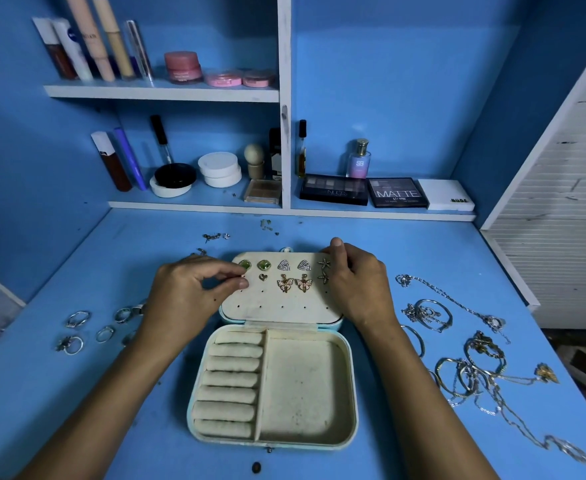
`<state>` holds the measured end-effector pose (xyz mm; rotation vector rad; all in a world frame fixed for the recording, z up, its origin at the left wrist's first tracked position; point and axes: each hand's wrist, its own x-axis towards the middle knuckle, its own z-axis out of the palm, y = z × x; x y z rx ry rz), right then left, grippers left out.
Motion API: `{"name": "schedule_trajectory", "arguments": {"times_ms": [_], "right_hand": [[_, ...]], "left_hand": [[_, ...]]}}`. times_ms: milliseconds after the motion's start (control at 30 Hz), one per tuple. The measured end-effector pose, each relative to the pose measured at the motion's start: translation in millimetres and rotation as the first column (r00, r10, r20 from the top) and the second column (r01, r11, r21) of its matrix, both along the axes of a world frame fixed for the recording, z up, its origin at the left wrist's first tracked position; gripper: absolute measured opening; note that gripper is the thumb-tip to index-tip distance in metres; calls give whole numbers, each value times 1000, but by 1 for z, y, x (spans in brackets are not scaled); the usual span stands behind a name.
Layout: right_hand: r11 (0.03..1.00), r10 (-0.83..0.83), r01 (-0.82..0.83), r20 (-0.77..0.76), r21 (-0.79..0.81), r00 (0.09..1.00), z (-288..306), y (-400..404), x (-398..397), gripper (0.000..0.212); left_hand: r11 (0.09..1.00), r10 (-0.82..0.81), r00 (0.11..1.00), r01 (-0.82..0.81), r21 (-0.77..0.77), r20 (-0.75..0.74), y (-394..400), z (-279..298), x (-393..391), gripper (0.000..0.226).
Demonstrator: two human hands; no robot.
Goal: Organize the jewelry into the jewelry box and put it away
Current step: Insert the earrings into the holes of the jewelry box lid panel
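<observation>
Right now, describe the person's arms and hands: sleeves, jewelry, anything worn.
Both forearms are bare to the frame's bottom edge; no sleeves show. The left hand and right hand wear no visible rings, watch, bracelets or gloves. The nails look short and unpainted.

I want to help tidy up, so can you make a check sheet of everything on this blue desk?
Surface: blue desk, small dark specks on it.
Job's things: jewelry box open, ring rolls and big compartment bare; earrings pinned in lid panel; rings lying left of box; necklaces and bangles tangled on the right; loose earrings behind box.
Clutter: small dark bead near front edge.
Grips: left hand pinching something tiny at the lid panel's left edge; right hand gripping the lid's right edge.
Cables: nothing seen.
Surroundings: shelves with makeup tubes, jars, eyeshadow palettes, perfume bottle.
</observation>
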<state>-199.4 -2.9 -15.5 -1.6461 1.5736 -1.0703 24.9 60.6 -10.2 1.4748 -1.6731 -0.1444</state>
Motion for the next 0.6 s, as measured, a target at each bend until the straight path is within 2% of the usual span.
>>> {"name": "schedule_trajectory", "arguments": {"times_ms": [400,600], "right_hand": [[1000,3,-3,5,-7,1000,0,0,-1,47],[1000,7,-7,-3,-1,1000,1,0,-1,47]], "left_hand": [[989,72,975,-43,141,-210,-2,1,-3,15],[989,50,987,-28,144,-155,-4,2,-3,14]]}}
